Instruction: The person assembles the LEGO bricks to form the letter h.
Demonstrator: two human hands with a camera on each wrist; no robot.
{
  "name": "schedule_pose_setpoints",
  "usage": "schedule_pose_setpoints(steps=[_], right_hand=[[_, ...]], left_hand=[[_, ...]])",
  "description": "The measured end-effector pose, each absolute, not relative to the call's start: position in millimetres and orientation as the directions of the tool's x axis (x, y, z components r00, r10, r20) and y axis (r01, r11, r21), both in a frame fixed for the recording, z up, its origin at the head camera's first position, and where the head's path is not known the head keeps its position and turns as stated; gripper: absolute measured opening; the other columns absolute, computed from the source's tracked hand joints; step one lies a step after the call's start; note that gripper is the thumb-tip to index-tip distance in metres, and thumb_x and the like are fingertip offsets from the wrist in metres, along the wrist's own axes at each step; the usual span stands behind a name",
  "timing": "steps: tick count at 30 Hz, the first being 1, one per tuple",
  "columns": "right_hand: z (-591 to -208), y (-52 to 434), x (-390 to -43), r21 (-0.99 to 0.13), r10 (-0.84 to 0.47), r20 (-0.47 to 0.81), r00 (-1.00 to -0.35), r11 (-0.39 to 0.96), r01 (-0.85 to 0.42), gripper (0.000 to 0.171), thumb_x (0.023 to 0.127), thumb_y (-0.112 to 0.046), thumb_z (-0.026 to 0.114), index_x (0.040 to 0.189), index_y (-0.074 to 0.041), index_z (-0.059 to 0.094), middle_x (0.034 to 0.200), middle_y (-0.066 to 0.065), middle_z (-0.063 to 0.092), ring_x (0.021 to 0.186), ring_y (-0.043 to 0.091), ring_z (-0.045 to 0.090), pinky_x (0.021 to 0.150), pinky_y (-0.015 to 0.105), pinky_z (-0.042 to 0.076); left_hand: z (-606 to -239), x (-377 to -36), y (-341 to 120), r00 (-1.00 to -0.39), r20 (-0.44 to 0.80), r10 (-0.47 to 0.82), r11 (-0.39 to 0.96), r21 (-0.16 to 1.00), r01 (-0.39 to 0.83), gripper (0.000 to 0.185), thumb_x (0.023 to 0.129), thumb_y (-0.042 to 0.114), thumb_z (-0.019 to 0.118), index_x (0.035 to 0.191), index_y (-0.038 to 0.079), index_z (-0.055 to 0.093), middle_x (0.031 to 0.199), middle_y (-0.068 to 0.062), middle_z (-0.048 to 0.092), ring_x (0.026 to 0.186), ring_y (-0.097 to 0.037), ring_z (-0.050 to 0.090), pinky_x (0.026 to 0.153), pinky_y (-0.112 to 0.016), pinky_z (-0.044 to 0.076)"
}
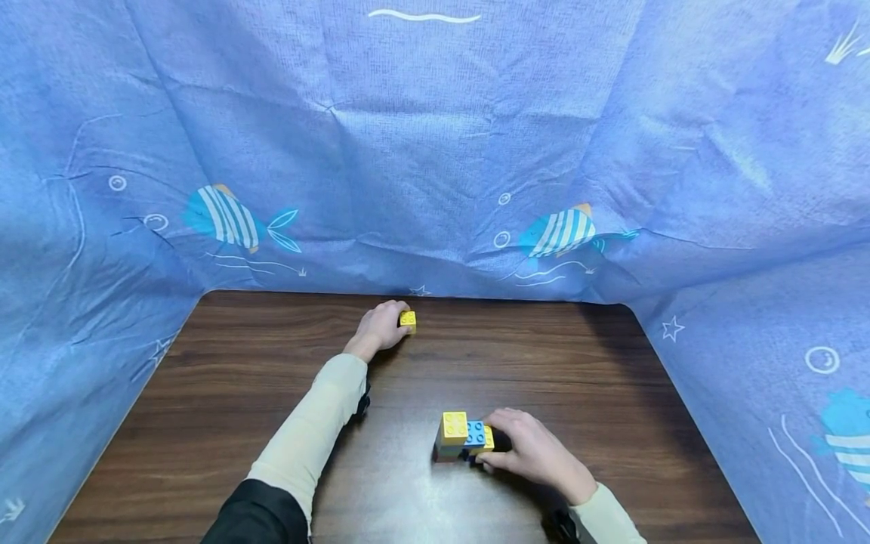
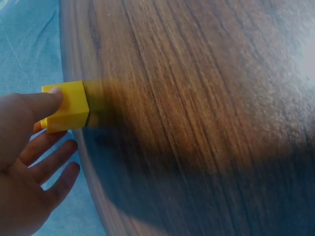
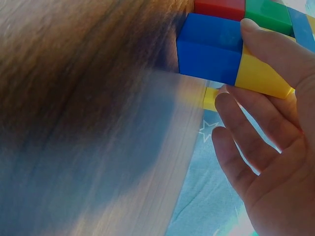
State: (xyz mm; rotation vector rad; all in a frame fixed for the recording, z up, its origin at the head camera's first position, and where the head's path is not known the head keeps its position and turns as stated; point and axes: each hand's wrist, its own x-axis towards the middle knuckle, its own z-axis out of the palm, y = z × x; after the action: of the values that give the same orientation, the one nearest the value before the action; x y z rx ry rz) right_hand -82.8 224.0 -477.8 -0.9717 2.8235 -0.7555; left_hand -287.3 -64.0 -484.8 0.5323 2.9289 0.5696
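Observation:
At the table's far edge, my left hand pinches a yellow toy block. In the left wrist view the thumb presses one face of that yellow block, with the other fingers spread below. Nearer the front, my right hand pinches another yellow block between thumb and fingers. It adjoins a dark blue block on its table side. Beside these stands a column with a red block, a green block, a blue block and a yellow top block.
The dark wooden table has rounded far corners. A blue cloth printed with fish hangs behind it and along both sides. The left forearm in a pale sleeve reaches across the table's left half.

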Motion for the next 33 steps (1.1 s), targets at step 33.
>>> schedule_pose_setpoints(steps=[33], right_hand=[[-480.6,222.8,-83.5,-0.481,-0.563,0.079,-0.823,0.702,-0.526,0.029,0.085,-0.033,0.083,0.106,-0.017,0.07,0.098,-0.011,0.069,0.088,-0.001,0.06,0.076,0.027,0.056]], left_hand=[[-356.5,-192.5,-48.2,-0.611,0.555,0.564,0.538,0.315,0.782,0.037,0.094,0.029,0.073,0.123,0.006,0.068,0.104,-0.005,0.068,0.095,-0.02,0.063,0.085,-0.036,0.052]])
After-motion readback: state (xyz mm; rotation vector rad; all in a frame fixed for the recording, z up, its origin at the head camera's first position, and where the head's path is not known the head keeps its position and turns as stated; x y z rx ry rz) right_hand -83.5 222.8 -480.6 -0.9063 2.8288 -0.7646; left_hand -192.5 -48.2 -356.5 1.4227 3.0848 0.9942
